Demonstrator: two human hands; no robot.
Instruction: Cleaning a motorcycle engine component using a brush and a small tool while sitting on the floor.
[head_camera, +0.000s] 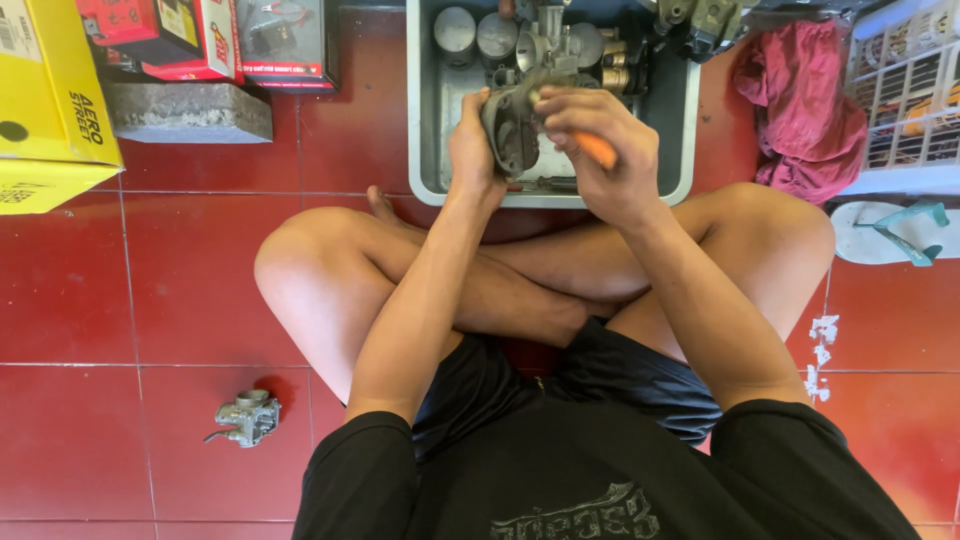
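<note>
Sitting cross-legged, gripping the grey carburetor body (512, 128) in my left hand (472, 150) over the metal tray (425, 150), my right hand (600, 150) closed around an orange-handled tool (598, 150), pointing left into it.

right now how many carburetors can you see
2. One carburetor is held in the left hand over the grey tray, while the right hand works on it with an orange-handled tool. Another lies on the red floor. The tray's clutter may hide more.
</note>
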